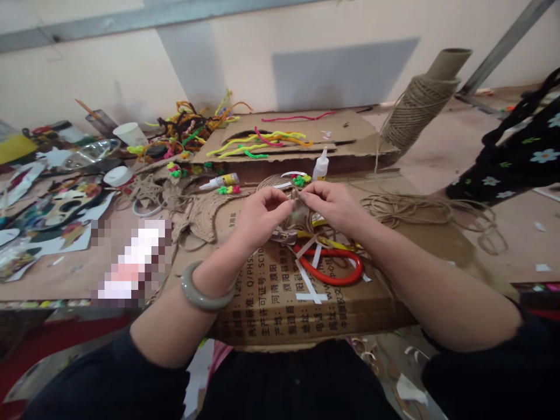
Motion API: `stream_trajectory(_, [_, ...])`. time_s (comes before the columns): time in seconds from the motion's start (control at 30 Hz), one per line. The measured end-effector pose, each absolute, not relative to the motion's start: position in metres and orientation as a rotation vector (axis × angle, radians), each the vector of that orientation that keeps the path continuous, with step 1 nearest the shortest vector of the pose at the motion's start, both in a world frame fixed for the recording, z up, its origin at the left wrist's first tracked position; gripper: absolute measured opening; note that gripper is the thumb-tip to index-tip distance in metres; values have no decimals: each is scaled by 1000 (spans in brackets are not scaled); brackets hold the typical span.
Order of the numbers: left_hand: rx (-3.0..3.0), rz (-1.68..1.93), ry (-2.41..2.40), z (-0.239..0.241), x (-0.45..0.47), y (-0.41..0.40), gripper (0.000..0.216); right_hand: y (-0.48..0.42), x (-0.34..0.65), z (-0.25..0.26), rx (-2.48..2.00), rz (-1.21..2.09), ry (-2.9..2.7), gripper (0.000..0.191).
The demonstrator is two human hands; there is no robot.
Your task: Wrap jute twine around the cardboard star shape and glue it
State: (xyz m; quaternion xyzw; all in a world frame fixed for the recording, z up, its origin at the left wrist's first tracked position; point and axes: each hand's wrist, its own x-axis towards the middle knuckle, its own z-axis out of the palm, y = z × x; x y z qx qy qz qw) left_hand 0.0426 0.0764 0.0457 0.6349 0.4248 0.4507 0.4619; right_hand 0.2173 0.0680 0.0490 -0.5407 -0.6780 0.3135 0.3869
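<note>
My left hand (266, 213) pinches one side of a small twine-edged piece (300, 217) that looks star-shaped. At its top tip, the fingers of my right hand (332, 204) are pressed together on it, close to my left fingertips. Just beyond lies a coiled twine piece (271, 182) with a green and pink pipe-cleaner cluster (301, 179). Below my hands, red-handled scissors (350, 277) rest on the cardboard (262, 315) among white paper strips (311, 286). A white glue bottle (321, 167) stands upright behind my right hand.
A large twine spool (417, 111) stands at the back right, its loose twine (406, 210) spread across the cardboard. Pipe cleaners (262, 140) lie on a raised cardboard box. To the left are another glue bottle (221, 181), a twine crescent (203, 219) and a paper cup (130, 134).
</note>
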Motion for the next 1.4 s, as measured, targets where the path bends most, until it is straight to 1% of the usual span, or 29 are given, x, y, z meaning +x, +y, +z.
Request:
stream_trajectory(0.2, [1553,1013,1081,46,45,75,16,66,218,49,-1371,815,-1713,31])
stream_trajectory(0.3, [1519,965,1064,46,45,76,13,65,218,50,-1362,832,-1717,32])
stream_trajectory(0.43, [1479,941,1049,46,45,75,9,65,218,51,-1333,846,-1735,28])
stream_trajectory(0.6, [1415,896,1021,47,46,73,11,64,216,50,-1341,859,-1720,20])
stream_trajectory(0.83, [1328,927,990,55,44,73,18,66,218,52,-1332,908,-1561,20])
stream_trajectory(1.13, [1357,902,995,56,43,73,13,64,218,55,-1340,932,-1565,15])
stream_trajectory(1.27, [1374,877,1030,57,46,70,6,63,215,55,-1352,909,-1612,13])
stream_trajectory(1.4, [1332,865,1011,57,45,71,6,64,216,55,-1362,896,-1608,13])
